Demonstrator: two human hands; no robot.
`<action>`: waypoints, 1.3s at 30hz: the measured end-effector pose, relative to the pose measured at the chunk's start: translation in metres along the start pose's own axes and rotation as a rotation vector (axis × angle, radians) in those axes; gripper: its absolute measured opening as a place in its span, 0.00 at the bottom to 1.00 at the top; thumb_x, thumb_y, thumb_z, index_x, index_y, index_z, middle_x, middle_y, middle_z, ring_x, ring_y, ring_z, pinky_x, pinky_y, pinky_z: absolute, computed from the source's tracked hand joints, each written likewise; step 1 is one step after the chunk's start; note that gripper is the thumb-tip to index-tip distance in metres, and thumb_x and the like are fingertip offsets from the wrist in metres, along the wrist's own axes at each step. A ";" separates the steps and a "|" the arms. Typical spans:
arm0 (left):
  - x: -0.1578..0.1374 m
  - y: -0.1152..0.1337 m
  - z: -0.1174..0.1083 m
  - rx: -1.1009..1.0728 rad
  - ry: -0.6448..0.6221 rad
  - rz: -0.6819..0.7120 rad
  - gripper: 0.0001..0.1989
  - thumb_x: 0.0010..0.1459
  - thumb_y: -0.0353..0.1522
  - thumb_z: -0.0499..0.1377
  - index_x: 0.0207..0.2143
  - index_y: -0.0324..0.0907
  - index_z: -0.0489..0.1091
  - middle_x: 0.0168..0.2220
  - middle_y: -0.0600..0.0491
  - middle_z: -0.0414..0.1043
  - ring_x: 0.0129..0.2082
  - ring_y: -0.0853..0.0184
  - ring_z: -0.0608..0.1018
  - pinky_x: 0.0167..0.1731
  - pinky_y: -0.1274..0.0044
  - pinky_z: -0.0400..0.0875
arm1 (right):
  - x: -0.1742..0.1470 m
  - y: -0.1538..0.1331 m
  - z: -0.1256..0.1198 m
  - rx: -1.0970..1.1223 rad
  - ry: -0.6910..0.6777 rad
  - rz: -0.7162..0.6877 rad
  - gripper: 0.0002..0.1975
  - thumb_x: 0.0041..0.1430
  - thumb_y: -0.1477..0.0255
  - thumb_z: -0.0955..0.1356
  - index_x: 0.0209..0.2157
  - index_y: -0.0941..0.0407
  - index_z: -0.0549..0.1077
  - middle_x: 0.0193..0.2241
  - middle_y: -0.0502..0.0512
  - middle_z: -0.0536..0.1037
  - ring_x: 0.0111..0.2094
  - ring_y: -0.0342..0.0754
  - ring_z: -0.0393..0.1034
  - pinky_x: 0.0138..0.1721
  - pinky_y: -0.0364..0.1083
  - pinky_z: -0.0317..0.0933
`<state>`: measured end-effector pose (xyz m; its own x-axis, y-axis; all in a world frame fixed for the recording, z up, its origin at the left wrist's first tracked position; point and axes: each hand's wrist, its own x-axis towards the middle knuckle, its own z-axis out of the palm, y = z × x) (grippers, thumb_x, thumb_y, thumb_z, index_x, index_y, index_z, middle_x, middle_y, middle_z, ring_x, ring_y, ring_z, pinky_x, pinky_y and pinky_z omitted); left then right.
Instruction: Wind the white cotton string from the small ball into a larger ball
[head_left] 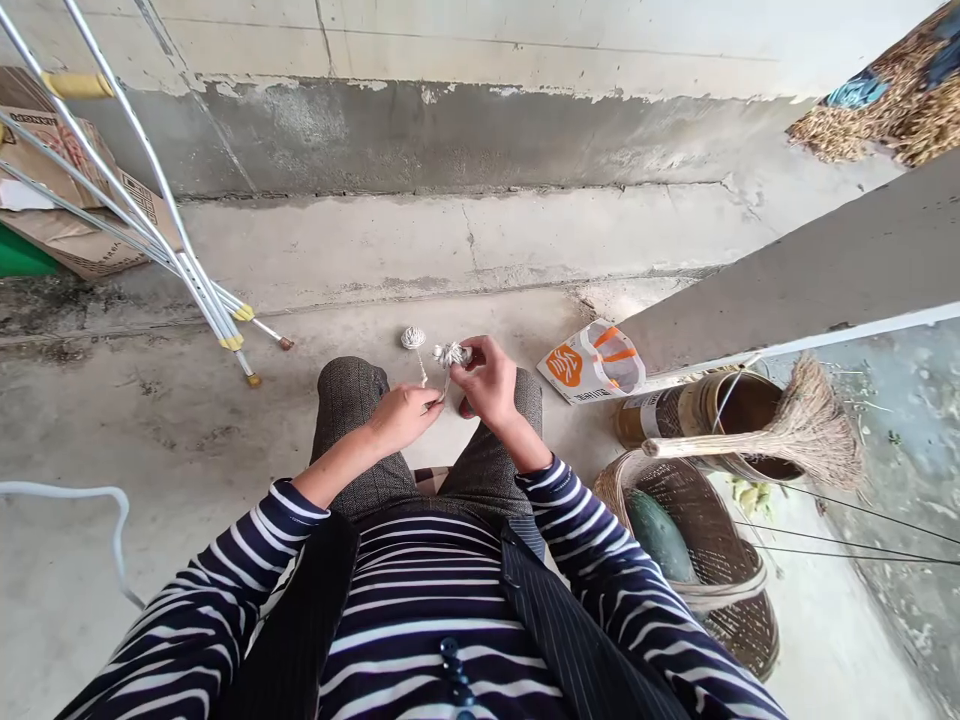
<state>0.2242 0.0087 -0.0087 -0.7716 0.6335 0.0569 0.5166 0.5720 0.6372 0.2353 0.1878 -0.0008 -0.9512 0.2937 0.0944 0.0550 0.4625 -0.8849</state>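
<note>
My right hand (489, 380) grips a small bundle of white cord (452, 353) above my knees, its loops sticking out past the fingertips. Just to the left, my left hand (403, 414) is closed, thumb against fingers, on a thin strand of the cord below the bundle. A wound ball of white cord (412, 338) lies on the floor beyond my left knee. From that ball a knotted or braided length (422, 372) runs down toward my left fingers. The exact grip inside both hands is partly hidden.
Metal crutches (180, 250) lean at the left before cardboard boxes (97, 240). On the right are a printed carton (592, 362), a bucket (675, 410) with a straw broom (795, 430) across it, and a woven basket (720, 520) holding a dark green melon (660, 535). A white hose (116, 510) lies left.
</note>
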 end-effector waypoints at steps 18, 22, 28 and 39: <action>0.011 -0.024 -0.012 0.047 0.029 0.189 0.11 0.66 0.27 0.55 0.36 0.41 0.78 0.31 0.51 0.79 0.33 0.65 0.79 0.53 0.66 0.71 | -0.008 0.013 -0.014 0.576 -0.712 0.333 0.20 0.36 0.69 0.80 0.33 0.59 0.77 0.25 0.48 0.78 0.26 0.41 0.69 0.30 0.42 0.64; 0.007 -0.020 -0.001 -0.188 0.054 -0.017 0.11 0.65 0.29 0.57 0.45 0.40 0.79 0.36 0.48 0.82 0.34 0.64 0.81 0.36 0.75 0.73 | -0.010 -0.002 -0.017 0.711 -0.617 0.425 0.21 0.32 0.69 0.82 0.32 0.59 0.77 0.24 0.48 0.77 0.24 0.39 0.68 0.26 0.40 0.63; 0.013 -0.005 -0.027 -0.378 0.047 -0.081 0.16 0.68 0.37 0.54 0.35 0.40 0.79 0.28 0.53 0.80 0.30 0.65 0.80 0.32 0.78 0.71 | -0.007 -0.007 -0.023 0.797 -0.569 0.457 0.18 0.33 0.73 0.80 0.31 0.59 0.77 0.23 0.48 0.78 0.23 0.40 0.67 0.24 0.40 0.61; 0.030 0.018 -0.063 -0.469 -0.027 -0.073 0.17 0.62 0.34 0.56 0.21 0.39 0.74 0.26 0.53 0.79 0.30 0.68 0.79 0.36 0.78 0.69 | 0.004 -0.007 -0.039 0.716 -0.815 0.380 0.18 0.34 0.75 0.79 0.33 0.59 0.77 0.25 0.48 0.79 0.25 0.40 0.69 0.28 0.39 0.65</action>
<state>0.1872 0.0047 0.0531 -0.7864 0.6175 -0.0171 0.2331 0.3223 0.9175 0.2429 0.2189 0.0233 -0.8383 -0.4367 -0.3263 0.4434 -0.1980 -0.8742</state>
